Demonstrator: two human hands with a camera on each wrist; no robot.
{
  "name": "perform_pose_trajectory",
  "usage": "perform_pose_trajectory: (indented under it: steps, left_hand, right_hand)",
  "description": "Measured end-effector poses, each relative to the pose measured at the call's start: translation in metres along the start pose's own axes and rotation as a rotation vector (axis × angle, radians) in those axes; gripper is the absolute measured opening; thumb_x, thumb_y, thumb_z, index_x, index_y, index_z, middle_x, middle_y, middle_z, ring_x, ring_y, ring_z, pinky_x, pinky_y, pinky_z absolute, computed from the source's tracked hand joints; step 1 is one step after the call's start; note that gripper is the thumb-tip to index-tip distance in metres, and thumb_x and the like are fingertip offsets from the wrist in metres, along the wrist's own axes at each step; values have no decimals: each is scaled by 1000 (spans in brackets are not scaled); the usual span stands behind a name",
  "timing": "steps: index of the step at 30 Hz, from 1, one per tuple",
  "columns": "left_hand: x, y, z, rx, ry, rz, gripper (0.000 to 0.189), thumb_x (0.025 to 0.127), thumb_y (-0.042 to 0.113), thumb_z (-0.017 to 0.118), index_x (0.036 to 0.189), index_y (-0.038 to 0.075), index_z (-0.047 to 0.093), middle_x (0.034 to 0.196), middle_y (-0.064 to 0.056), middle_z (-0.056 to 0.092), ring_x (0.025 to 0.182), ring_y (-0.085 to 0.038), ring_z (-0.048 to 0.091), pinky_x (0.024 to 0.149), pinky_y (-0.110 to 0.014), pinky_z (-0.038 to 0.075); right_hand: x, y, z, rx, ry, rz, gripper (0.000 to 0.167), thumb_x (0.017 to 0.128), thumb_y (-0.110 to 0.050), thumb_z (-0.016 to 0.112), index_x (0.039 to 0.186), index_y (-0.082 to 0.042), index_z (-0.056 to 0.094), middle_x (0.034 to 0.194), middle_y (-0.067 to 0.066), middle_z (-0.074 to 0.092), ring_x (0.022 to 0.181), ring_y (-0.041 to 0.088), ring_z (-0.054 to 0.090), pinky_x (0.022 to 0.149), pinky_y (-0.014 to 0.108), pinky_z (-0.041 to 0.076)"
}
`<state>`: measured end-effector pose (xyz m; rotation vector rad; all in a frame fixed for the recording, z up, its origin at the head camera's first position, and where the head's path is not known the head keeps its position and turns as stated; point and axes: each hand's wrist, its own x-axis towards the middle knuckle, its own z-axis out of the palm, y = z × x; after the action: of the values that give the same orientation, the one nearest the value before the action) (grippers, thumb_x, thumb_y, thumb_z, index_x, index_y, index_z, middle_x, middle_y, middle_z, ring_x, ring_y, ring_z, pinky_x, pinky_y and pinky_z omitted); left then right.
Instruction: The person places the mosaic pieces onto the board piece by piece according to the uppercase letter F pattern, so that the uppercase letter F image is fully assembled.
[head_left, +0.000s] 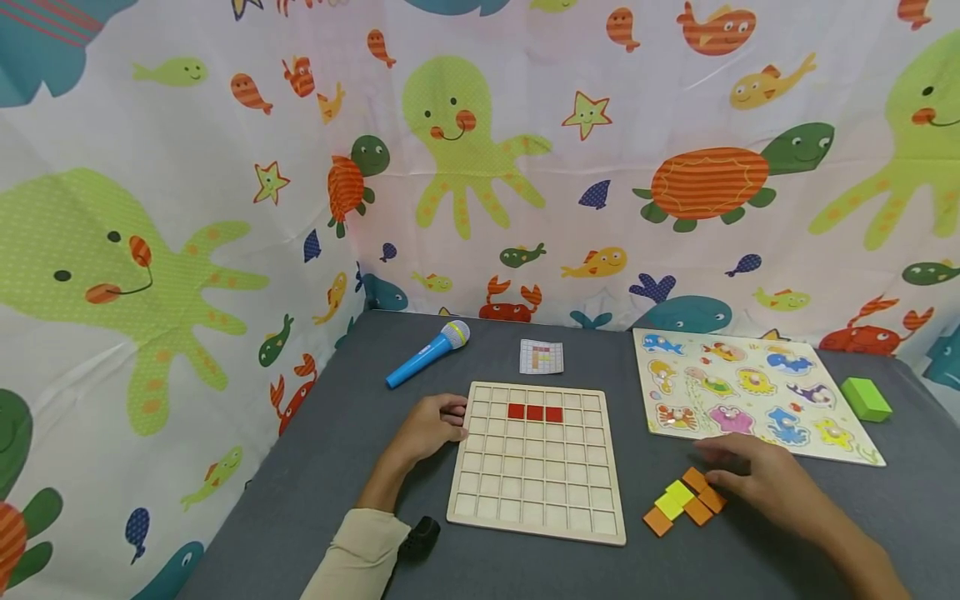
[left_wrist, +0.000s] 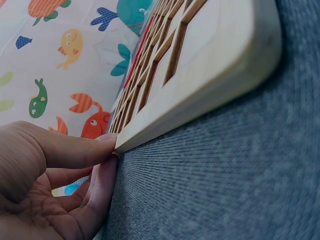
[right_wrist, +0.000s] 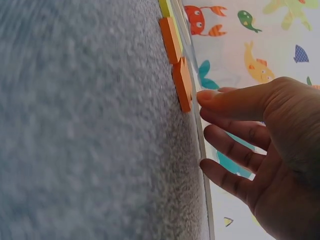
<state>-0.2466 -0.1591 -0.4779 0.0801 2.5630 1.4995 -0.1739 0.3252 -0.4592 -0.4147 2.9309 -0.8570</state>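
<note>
A square wooden grid board (head_left: pixel 537 462) lies on the dark cloth, with three red tiles (head_left: pixel 535 412) side by side in one of its upper rows. My left hand (head_left: pixel 429 429) is at the board's left edge; in the left wrist view, thumb and forefinger (left_wrist: pixel 102 150) pinch that edge. To the right of the board is a loose cluster of orange tiles (head_left: pixel 658 522) and yellow tiles (head_left: pixel 679 493). Just beside them hovers my right hand (head_left: pixel 765 479), its fingers loosely bent. In the right wrist view nothing is between its fingertips and the nearest orange tile (right_wrist: pixel 182 86).
A small pattern card (head_left: pixel 542 357) lies behind the board, and a blue toy microphone (head_left: pixel 429 356) at the back left. At the right are a sea-animal puzzle board (head_left: pixel 708 400) and a green block (head_left: pixel 866 399). A printed curtain (head_left: pixel 480 267) borders the table's back and left.
</note>
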Motion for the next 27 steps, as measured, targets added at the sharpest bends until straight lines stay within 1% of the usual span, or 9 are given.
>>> perform_pose_trajectory:
  steps: [4, 8, 12, 16, 20, 23, 27]
  left_hand:
    - [1, 1, 1, -2, -7, -6, 51, 90, 1, 80, 139, 0, 66, 121, -11, 69, 108, -22, 69, 97, -40, 59]
    - [0, 1, 0, -8, -12, -7, 51, 90, 1, 81, 139, 0, 66, 122, -11, 69, 109, -22, 69, 97, -40, 59]
    - [-1, 2, -2, -14, -13, 1, 51, 89, 0, 81, 138, -1, 66, 122, -12, 69, 109, -23, 70, 97, -41, 59]
    - [-2, 0, -3, -10, -10, -3, 52, 89, 0, 81, 138, 0, 66, 121, -11, 69, 109, -22, 70, 97, -41, 59]
    - [0, -1, -2, -5, -7, -16, 51, 89, 1, 81, 138, 1, 66, 120, -10, 69, 108, -21, 70, 96, -39, 60]
    - [1, -1, -2, -4, -7, -15, 51, 89, 1, 82, 138, 1, 66, 120, -10, 69, 107, -21, 70, 96, -39, 60]
    - [2, 0, -2, -9, -13, -6, 51, 88, 1, 81, 138, 0, 67, 121, -11, 70, 108, -21, 71, 96, -39, 59]
  right_hand:
    - [0, 3, -4, 22, -54, 24, 44, 90, -13, 84, 131, -3, 72, 116, 2, 76, 97, 11, 66, 79, 23, 56]
    - [0, 5, -5, 54, -99, 33, 47, 90, -12, 83, 134, -5, 70, 120, 3, 75, 101, 13, 65, 83, 22, 55]
    - [0, 5, -4, 93, -126, 37, 49, 90, -13, 83, 136, -7, 69, 124, 4, 74, 105, 17, 66, 85, 22, 55]
    - [0, 2, -3, 95, -134, 29, 50, 89, -15, 83, 137, -11, 69, 128, 5, 73, 109, 20, 65, 87, 23, 54]
    - [0, -2, -1, 84, -139, 5, 50, 88, -19, 84, 136, -17, 70, 131, 1, 72, 112, 16, 64, 91, 24, 54]
    - [0, -4, 0, 98, -156, 1, 48, 89, -21, 84, 136, -20, 71, 131, -2, 72, 113, 8, 63, 93, 23, 54]
    - [0, -5, 1, 116, -172, 9, 46, 90, -22, 83, 135, -20, 72, 130, -2, 73, 111, 5, 64, 92, 21, 53]
